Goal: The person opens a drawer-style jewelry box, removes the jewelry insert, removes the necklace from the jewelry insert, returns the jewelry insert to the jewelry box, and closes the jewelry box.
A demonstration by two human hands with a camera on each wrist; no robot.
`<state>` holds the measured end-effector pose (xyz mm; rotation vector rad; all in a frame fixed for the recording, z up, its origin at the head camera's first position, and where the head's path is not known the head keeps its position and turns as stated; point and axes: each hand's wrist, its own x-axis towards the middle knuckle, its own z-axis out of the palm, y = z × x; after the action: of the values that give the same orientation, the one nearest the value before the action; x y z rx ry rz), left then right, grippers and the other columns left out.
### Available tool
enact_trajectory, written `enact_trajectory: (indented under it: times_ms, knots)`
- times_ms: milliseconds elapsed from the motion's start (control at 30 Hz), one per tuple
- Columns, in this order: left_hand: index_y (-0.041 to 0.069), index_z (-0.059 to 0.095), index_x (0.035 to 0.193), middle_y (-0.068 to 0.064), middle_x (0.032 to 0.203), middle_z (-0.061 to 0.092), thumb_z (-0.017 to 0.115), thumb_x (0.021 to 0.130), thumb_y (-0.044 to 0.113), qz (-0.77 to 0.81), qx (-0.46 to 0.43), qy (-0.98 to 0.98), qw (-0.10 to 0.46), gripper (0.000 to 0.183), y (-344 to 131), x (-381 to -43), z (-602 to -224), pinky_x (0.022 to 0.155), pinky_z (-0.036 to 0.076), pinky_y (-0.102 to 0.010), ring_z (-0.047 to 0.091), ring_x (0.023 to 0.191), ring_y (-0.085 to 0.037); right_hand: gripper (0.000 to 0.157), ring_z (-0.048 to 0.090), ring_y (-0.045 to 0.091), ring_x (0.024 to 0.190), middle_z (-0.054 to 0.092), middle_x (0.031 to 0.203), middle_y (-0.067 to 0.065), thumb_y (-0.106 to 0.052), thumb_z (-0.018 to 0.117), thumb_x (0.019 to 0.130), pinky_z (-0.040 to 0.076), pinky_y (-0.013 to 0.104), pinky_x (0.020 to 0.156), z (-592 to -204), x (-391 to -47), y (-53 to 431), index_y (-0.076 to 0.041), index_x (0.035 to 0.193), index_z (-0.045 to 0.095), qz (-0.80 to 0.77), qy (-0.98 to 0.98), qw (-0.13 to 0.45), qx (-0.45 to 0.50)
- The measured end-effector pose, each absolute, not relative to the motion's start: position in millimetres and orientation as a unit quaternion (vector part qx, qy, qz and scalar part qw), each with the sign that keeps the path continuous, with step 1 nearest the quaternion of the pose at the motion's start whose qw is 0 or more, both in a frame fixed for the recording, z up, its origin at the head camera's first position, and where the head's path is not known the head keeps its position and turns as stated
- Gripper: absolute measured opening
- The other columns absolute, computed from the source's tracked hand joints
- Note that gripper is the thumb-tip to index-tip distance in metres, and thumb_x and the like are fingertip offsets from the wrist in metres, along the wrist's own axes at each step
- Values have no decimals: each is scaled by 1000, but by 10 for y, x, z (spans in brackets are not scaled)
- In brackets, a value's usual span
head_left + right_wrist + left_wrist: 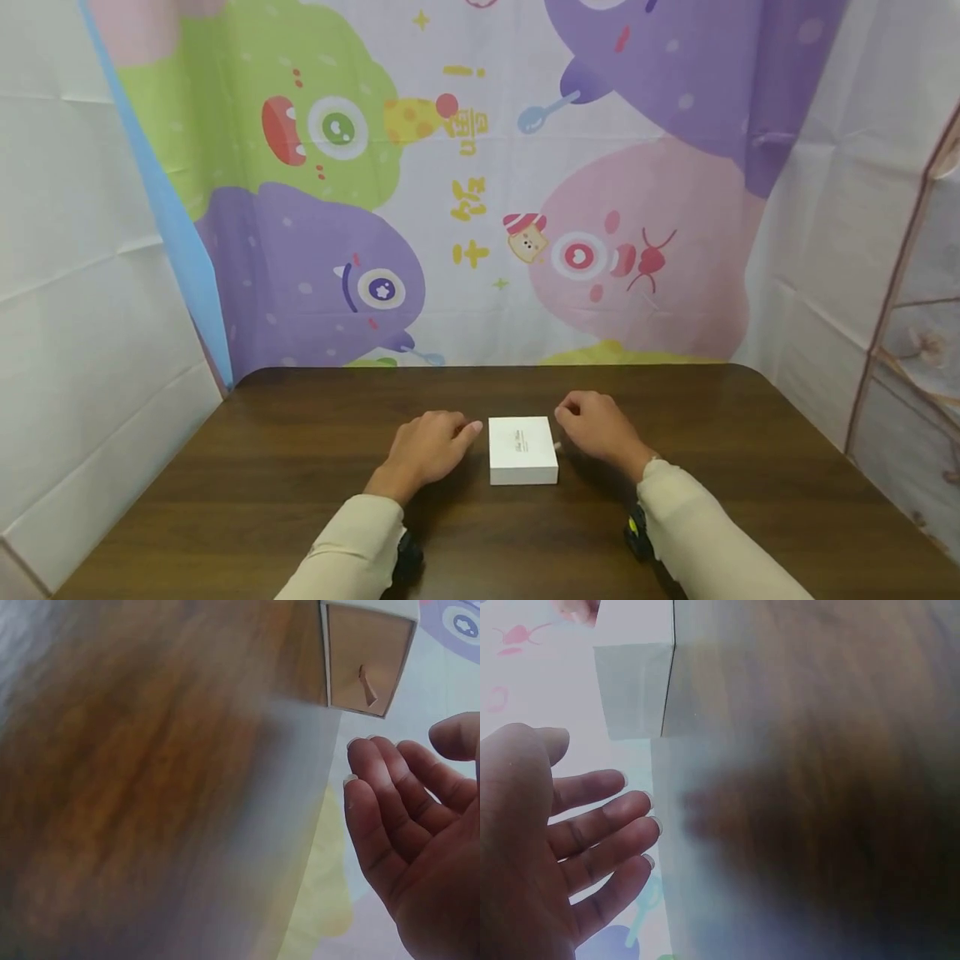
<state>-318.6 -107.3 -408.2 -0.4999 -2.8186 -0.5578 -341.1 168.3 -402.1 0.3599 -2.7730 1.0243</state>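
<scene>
A small white box with dark lettering on its top lies on the brown table between the two hands. My left hand is just left of it, holding nothing, its fingers loosely bent in the left wrist view. On the other side my right hand rests near the box's right side, with nothing in its relaxed fingers. In the right wrist view that side of the box shows a tan panel with a small ribbon tab sticking out of it.
The dark brown wooden table has rounded far corners. Behind it hangs a cloth printed with cartoon monsters. Pale panels stand along the left and right sides. Each forearm carries a dark wrist device under a cream sleeve.
</scene>
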Motion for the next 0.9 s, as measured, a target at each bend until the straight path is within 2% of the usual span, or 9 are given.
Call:
enact_trajectory:
  times_ms: [200,367,533,767,900]
  knots:
    - [20,61,74,6,68,53,52,103,45,-192,-169,-960,112,40,-1049,-3192,-4092,59,42,-37,51,64,-14,19,57,17,68,66,84,0,-23,59,97,47,35,63,-4000,-3387,1663,-10,97,72,330,-933,85,113]
    - [19,56,68,4,62,48,52,102,44,-216,-162,-958,99,43,-1023,-3173,-4083,56,38,-35,47,59,-14,18,56,18,73,66,87,-1,-24,59,97,46,35,66,-3997,-3368,1636,-12,98,72,320,-938,85,107]
    - [19,56,67,3,60,47,53,102,44,-229,-149,-959,80,43,-983,-3153,-4083,55,36,-35,46,57,-15,17,56,18,71,65,86,0,-23,59,97,46,34,64,-4000,-3353,1606,-12,97,72,326,-937,79,101]
    - [18,56,68,2,60,46,51,103,45,-224,-145,-961,72,45,-941,-3150,-4106,56,35,-35,46,57,-15,17,58,17,75,67,88,-1,-21,58,96,48,38,72,-4026,-3340,1563,-12,95,73,313,-938,91,117]
    - [18,55,67,3,60,45,50,103,46,-227,-146,-960,69,45,-928,-3145,-4104,56,35,-35,46,57,-15,17,57,16,75,67,87,0,-20,58,96,49,38,73,-4031,-3329,1548,-11,95,72,316,-937,87,117]
